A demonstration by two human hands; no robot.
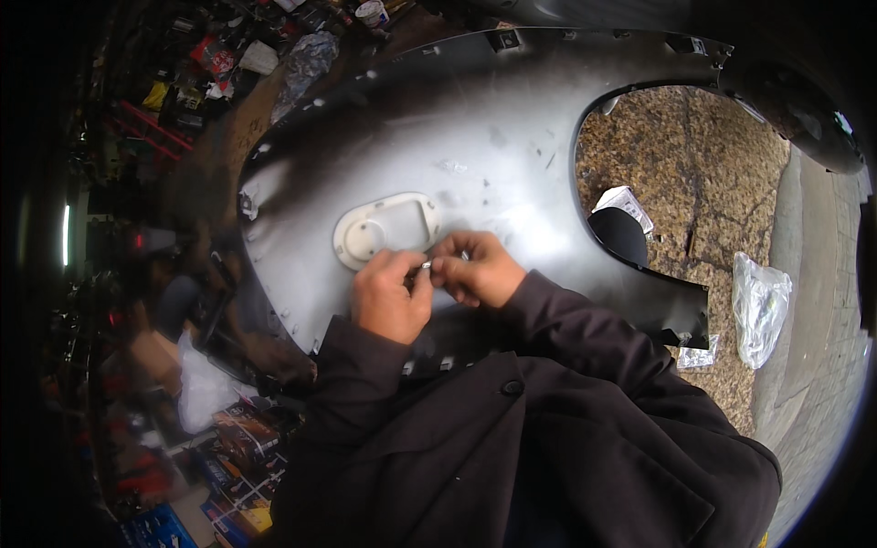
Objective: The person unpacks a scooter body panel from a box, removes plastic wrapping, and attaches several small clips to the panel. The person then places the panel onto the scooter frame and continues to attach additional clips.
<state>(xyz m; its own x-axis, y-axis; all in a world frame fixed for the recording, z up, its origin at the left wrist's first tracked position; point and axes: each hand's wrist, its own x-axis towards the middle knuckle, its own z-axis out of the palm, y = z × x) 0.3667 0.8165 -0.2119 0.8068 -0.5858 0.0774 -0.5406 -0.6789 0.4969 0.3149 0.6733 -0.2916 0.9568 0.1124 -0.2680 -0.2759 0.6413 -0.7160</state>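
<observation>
A grey car fender point(512, 183) with dark, shaded edges lies in front of me. On its left part rests a white oval plastic housing point(351, 219) with a recessed middle. Just at the near edge of this housing my two hands meet over the panel. Between the thumb and fingers of my left hand point(388, 294) is a small shiny metal piece point(427, 265), perhaps a clip; its exact kind is too small to tell. My right hand point(486, 272) is closed, with its fingertips pinched at the same piece. The fingers partly hide it.
Right of the fender's round wheel cutout lies a clear plastic bag point(761, 309) on the ground. A white box point(626, 205) shows through the cutout. Cluttered goods and boxes point(247, 434) crowd the left side, near a white plastic bag point(203, 384).
</observation>
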